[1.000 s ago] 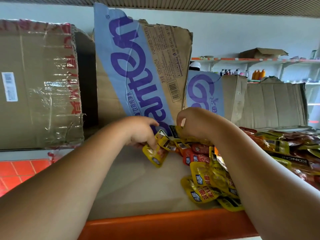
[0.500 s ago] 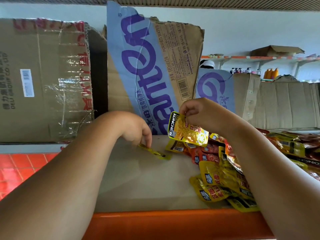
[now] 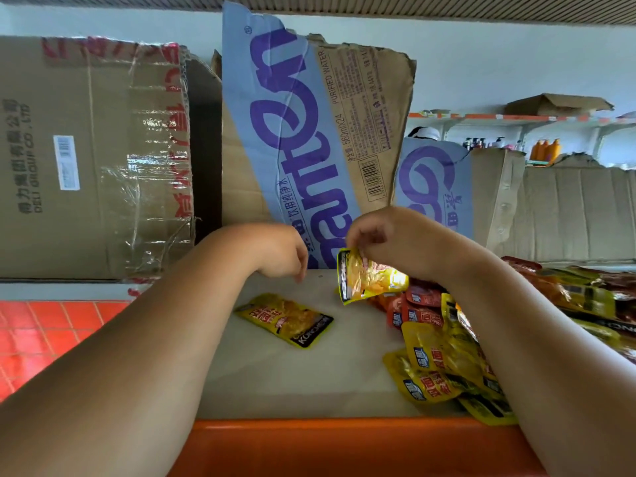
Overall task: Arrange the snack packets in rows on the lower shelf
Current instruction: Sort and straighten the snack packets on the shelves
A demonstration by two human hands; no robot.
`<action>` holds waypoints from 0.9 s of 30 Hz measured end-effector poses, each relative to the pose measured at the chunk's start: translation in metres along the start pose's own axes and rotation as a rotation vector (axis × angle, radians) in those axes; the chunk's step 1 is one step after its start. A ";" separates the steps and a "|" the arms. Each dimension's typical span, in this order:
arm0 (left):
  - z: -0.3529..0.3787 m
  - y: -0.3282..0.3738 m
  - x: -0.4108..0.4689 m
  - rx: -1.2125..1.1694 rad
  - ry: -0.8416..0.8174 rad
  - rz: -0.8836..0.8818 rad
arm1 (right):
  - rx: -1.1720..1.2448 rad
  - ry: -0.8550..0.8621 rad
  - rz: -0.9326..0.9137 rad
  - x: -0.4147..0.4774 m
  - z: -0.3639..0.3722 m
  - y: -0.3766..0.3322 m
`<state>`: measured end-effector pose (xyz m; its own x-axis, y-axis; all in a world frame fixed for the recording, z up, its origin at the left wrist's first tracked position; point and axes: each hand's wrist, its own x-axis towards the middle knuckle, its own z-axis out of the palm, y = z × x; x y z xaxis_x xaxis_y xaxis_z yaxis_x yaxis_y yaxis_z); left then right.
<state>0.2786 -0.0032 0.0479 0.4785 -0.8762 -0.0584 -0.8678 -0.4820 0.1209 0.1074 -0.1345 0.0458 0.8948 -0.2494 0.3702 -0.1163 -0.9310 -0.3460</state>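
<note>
Two bare forearms reach in over the orange front lip (image 3: 344, 445) of the lower shelf (image 3: 292, 380), whose pale deck is the nearest working surface. Nearer than the grip and below it to the right, a loose pile of packets (image 3: 444, 359), yellow and red, lies heaped and overlapping beside the right forearm, with its nearest pieces reaching the lip. Below the grip and to its left, one flat packet (image 3: 285, 318), yellow with a black end, lies alone on the deck, face up and skewed, apart from the pile. At the grip itself, the right hand (image 3: 389, 235) pinches the top edge of a yellow held packet (image 3: 370, 275) between thumb and fingertips. The packet hangs above the deck; whether its lower edge touches the pile cannot be told. Level with the grip and to its left, the left hand (image 3: 278, 253) is released, with fingers loosely curled downward and holding nothing. It is above the deck and not touching the flat packet. Directly behind the grip stands a printed carton (image 3: 292, 139), blue with purple lettering, leaning. Behind and to the right of the grip are a second printed panel (image 3: 433, 187) and plain cardboard (image 3: 578, 211). Well to its left is a taped carton (image 3: 93, 156), with red tiled floor (image 3: 51, 339) below it. Farthest off, above and right of the grip, far shelving (image 3: 516, 118) carries orange bottles (image 3: 545, 149).
</note>
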 end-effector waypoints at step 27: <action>0.005 0.016 -0.012 0.037 -0.400 -0.290 | -0.507 -0.489 0.159 0.007 0.040 -0.043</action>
<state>0.2583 -0.0002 0.0461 0.6182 -0.6368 -0.4609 -0.7143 -0.6998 0.0088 0.1355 -0.0858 0.0290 0.9271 -0.3550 -0.1203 -0.3409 -0.9320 0.1232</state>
